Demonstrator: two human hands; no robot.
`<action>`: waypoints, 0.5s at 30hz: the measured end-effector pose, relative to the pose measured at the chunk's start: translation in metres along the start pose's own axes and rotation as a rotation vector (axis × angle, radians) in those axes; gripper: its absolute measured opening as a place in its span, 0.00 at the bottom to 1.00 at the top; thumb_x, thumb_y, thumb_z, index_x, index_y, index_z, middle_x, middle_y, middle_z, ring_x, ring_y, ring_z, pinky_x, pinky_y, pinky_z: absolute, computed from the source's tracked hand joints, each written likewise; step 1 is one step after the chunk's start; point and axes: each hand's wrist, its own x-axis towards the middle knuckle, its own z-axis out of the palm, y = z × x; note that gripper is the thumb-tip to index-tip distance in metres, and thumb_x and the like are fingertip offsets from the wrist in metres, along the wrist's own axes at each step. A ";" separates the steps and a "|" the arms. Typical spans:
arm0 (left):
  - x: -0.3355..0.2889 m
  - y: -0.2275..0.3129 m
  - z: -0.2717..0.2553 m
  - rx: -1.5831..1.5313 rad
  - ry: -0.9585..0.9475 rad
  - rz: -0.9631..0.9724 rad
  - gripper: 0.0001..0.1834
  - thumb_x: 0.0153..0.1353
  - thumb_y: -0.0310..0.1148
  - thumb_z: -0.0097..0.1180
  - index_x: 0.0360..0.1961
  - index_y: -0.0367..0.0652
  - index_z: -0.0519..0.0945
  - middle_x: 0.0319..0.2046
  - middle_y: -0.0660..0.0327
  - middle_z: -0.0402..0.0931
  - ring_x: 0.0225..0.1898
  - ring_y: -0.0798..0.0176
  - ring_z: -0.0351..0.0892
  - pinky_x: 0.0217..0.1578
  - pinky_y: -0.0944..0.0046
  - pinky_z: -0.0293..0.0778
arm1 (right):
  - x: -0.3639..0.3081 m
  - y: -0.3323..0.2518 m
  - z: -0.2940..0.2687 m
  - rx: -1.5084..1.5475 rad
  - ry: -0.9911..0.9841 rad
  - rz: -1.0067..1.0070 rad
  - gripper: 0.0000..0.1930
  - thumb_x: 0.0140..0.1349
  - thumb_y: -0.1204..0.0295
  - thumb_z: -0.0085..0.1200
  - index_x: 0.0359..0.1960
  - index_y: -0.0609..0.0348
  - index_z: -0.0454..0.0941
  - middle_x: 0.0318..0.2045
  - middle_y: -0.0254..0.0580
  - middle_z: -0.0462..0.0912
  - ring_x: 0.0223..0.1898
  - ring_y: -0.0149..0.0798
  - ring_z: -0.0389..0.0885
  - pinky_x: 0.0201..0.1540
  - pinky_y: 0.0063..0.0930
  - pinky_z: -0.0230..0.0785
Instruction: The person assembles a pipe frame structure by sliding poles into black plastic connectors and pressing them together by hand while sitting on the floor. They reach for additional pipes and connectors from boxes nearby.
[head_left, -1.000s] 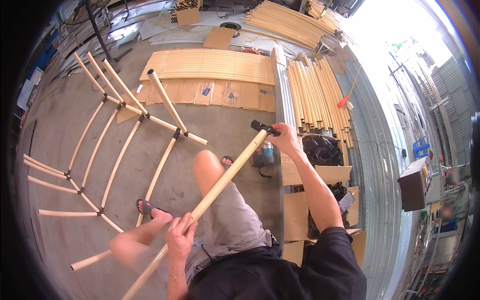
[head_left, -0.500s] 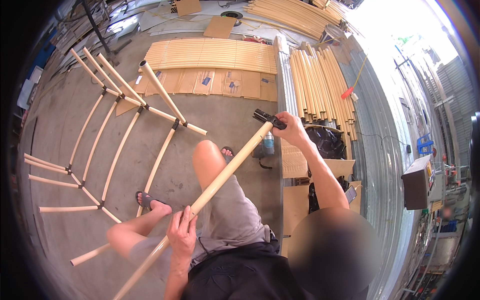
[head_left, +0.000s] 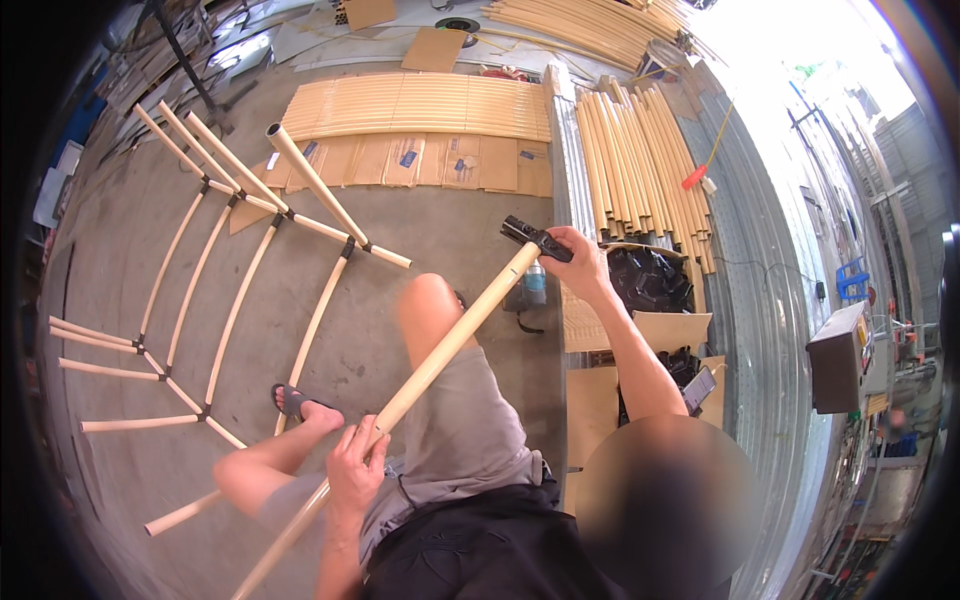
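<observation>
A long beige pipe (head_left: 440, 355) runs slantwise across my lap, its near end leaving the picture at the lower edge. My left hand (head_left: 355, 470) is closed round it near my thigh. At the far end sits a black pipe joint (head_left: 535, 238), and my right hand (head_left: 583, 265) grips it with the fingers wrapped over its right side. The pipe's tip meets the joint; how deep it goes in is hidden. On the floor to the left stands a frame of beige pipes (head_left: 240, 310) held together by black joints.
Right of me, an open cardboard box (head_left: 690, 330) holds black joints (head_left: 648, 280). Beyond it lies a stack of beige pipes (head_left: 640, 165). Flattened cardboard (head_left: 400, 160) and a slatted beige panel (head_left: 420, 105) lie ahead. A bottle with a blue label (head_left: 536, 285) stands near the right hand.
The pipe and my left hand have shifted slightly left, with the left fingers resettled on it. My raised knee has moved a little right. The right hand keeps its hold on the joint.
</observation>
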 end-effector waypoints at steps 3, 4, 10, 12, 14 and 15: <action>0.004 0.002 -0.007 -0.056 -0.050 -0.024 0.19 0.60 0.31 0.61 0.51 0.33 0.77 0.37 0.48 0.78 0.38 0.44 0.79 0.38 0.53 0.75 | -0.007 0.001 0.001 0.040 0.042 0.039 0.21 0.50 0.74 0.67 0.47 0.64 0.77 0.37 0.44 0.87 0.37 0.30 0.84 0.42 0.25 0.74; 0.005 0.003 -0.009 -0.080 -0.054 -0.028 0.19 0.61 0.31 0.61 0.51 0.33 0.77 0.38 0.47 0.79 0.38 0.43 0.79 0.39 0.53 0.75 | -0.009 0.002 0.001 0.047 0.066 0.037 0.21 0.50 0.74 0.67 0.47 0.64 0.78 0.37 0.44 0.87 0.37 0.30 0.84 0.43 0.24 0.74; 0.024 0.014 -0.015 -0.186 -0.109 -0.116 0.17 0.62 0.30 0.59 0.49 0.31 0.78 0.43 0.44 0.79 0.47 0.44 0.78 0.50 0.54 0.72 | -0.019 0.028 0.005 0.183 0.323 0.121 0.20 0.52 0.76 0.66 0.47 0.70 0.78 0.36 0.41 0.85 0.36 0.32 0.84 0.41 0.24 0.75; 0.027 0.012 -0.012 -0.104 -0.069 -0.035 0.17 0.62 0.32 0.59 0.50 0.34 0.78 0.41 0.46 0.80 0.43 0.43 0.79 0.46 0.52 0.73 | -0.021 0.040 -0.004 0.476 0.450 0.264 0.17 0.57 0.76 0.63 0.46 0.73 0.78 0.37 0.41 0.83 0.35 0.32 0.83 0.41 0.25 0.75; 0.029 0.009 -0.011 -0.066 -0.027 -0.003 0.18 0.63 0.33 0.58 0.51 0.35 0.78 0.40 0.48 0.80 0.42 0.43 0.80 0.44 0.52 0.74 | -0.030 -0.002 -0.012 0.994 0.369 0.305 0.14 0.66 0.73 0.55 0.47 0.73 0.77 0.38 0.47 0.84 0.36 0.34 0.83 0.42 0.26 0.77; 0.035 0.014 -0.006 -0.074 -0.018 -0.004 0.18 0.63 0.34 0.58 0.51 0.36 0.78 0.40 0.48 0.81 0.42 0.43 0.80 0.44 0.52 0.74 | -0.039 -0.026 -0.014 1.137 0.327 0.320 0.14 0.69 0.72 0.51 0.48 0.73 0.76 0.39 0.50 0.83 0.36 0.36 0.83 0.42 0.27 0.78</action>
